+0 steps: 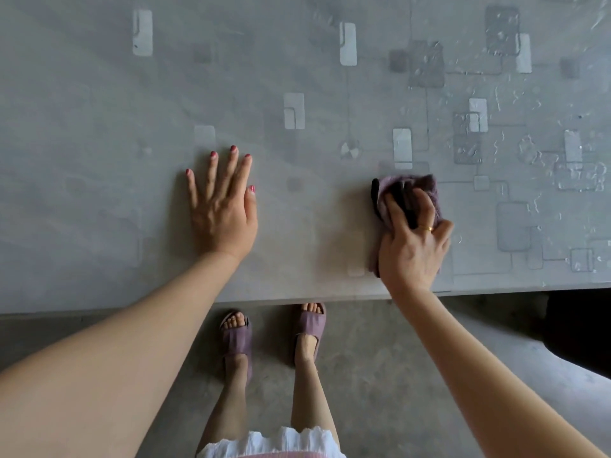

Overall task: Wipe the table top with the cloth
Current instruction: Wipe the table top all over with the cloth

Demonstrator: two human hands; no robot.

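A grey table top [297, 77] with a pattern of pale and dark rectangles fills the upper part of the head view. My right hand [411, 239] grips a bunched purple cloth [426, 188] and holds it down on the table near the front edge. My fingers are curled into the cloth, which has a dark strip at its left side. My left hand [223, 206] lies flat on the table with the fingers spread, about a hand's width left of the cloth. It holds nothing.
The table's front edge [297, 299] runs across the view below both hands. Under it are a grey concrete floor [396, 375] and my feet in purple sandals [236, 342]. A dark object [582, 332] stands at the right under the table.
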